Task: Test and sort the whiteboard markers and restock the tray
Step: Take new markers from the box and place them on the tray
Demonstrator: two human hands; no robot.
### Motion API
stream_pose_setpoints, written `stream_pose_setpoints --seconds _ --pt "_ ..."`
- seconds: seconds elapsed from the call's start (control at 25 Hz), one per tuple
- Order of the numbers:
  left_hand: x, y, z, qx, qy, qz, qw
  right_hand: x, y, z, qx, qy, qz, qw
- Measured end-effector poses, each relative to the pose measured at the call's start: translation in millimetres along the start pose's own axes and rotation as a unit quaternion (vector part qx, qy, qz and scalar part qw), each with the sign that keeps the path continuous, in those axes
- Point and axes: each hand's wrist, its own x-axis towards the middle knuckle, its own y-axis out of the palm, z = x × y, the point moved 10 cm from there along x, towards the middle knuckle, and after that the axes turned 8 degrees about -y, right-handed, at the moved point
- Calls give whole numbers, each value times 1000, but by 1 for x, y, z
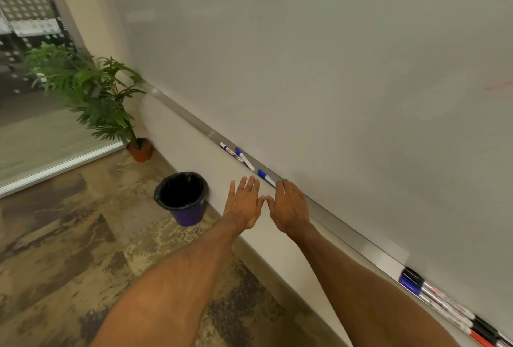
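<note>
Fingers (251, 184) relaxed, empty on left hand (244, 205) and right hand (288, 207); pinch marker (266, 177) just beyond right fingertips (280, 184) mid-barrel.

Two arms are seen, bare along their whole visible length. The left forearm (172, 277) is framed from 6 o'clock, the right forearm (361, 277) from 5 o'clock. The left hand (244, 203) and right hand (288, 207) are likewise uncovered. Short nails are noted on the left fingers (251, 184), at the hand's 12 o'clock.
</note>
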Motion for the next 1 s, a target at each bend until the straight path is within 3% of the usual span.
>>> stream_pose_setpoints --seconds 0.2,0.6,0.84,0.92,1.0 --pt "43 5 13 -6 -13 12 1000 48 25 -3 6 -1 8 1000" --pt "129 49 46 -62 -69 67 993 121 95 -50 -46 14 140 989" --pt "155 60 51 -75 -89 84 990 138 119 -61 -10 16 185 982" --pt "160 62 53 -109 -103 85 985 142 122 -64 -1 16 190 982" --pt "164 64 59 -219 -147 76 962 148 121 -64 10 13 178 984"
